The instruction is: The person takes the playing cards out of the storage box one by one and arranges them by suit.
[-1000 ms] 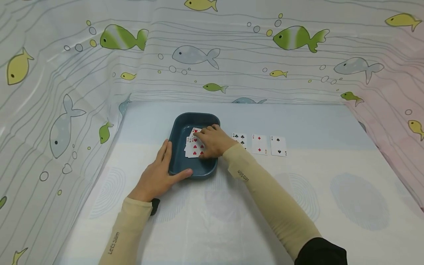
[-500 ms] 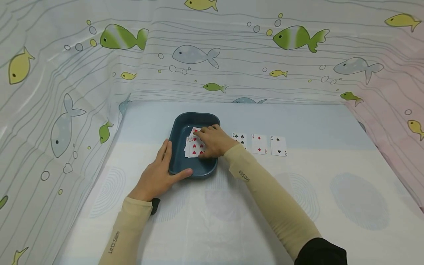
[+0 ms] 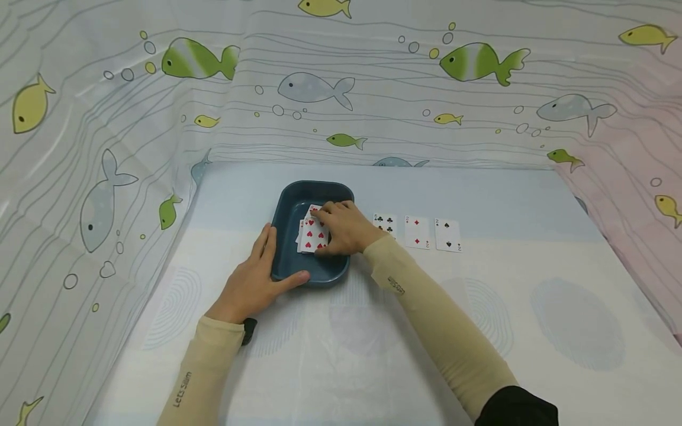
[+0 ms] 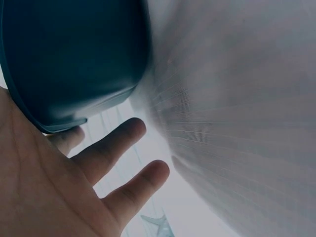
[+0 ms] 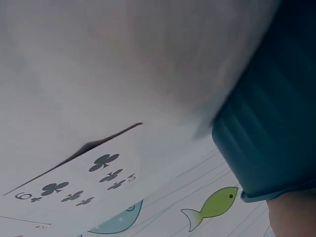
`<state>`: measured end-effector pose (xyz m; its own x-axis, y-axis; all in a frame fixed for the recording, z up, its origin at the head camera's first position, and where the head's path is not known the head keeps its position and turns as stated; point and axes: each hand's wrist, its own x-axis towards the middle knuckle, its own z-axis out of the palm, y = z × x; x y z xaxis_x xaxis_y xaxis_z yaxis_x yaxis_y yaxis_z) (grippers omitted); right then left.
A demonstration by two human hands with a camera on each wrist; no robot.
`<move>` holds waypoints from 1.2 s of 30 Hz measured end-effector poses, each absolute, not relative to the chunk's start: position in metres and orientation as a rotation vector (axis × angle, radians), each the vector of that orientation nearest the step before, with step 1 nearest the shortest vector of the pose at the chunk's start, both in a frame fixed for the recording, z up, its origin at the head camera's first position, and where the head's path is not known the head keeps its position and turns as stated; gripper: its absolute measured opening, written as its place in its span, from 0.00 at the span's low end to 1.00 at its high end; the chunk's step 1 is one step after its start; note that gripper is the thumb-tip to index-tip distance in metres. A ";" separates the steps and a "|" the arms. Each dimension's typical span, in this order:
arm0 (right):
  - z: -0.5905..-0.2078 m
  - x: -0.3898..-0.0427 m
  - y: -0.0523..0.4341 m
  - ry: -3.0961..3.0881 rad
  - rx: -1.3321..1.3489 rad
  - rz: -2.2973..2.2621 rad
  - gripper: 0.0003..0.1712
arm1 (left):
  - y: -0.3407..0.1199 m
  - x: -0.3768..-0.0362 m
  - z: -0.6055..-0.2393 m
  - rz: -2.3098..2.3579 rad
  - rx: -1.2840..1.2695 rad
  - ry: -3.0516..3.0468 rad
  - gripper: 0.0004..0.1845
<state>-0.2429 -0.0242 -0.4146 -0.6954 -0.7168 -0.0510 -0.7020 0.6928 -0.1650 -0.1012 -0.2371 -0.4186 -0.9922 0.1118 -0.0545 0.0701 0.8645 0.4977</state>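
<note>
While left hand steadies tray | right hand pinches cards inside

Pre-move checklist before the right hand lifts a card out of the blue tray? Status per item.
1. Tray steadied: ok. The left hand rests against the near left wall of the blue tray, thumb along its front rim.
2. Right hand on the cards: ok. The right hand lies on the red cards in the tray, fingers curled at their edge.
3. Single card separated: cannot tell. Several cards overlap and the fingers hide the edge.
4. Row on the table undisturbed: ok. The clubs card, the two of diamonds and the two of spades lie face up, apart from each other.
5. Landing spot beside the row: cannot tell.
</note>
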 end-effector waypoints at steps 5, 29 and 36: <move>-0.414 -0.241 -0.021 2.795 -1.212 -0.256 0.51 | -0.237 -0.102 -0.420 0.786 0.147 2.955 0.66; -0.412 -0.240 -0.010 2.803 -1.262 -0.508 0.52 | -0.236 -0.103 -0.420 0.784 0.151 2.951 0.66; -0.405 -0.237 -0.001 2.843 -1.287 -0.612 0.52 | -0.236 -0.102 -0.418 0.774 0.142 2.948 0.66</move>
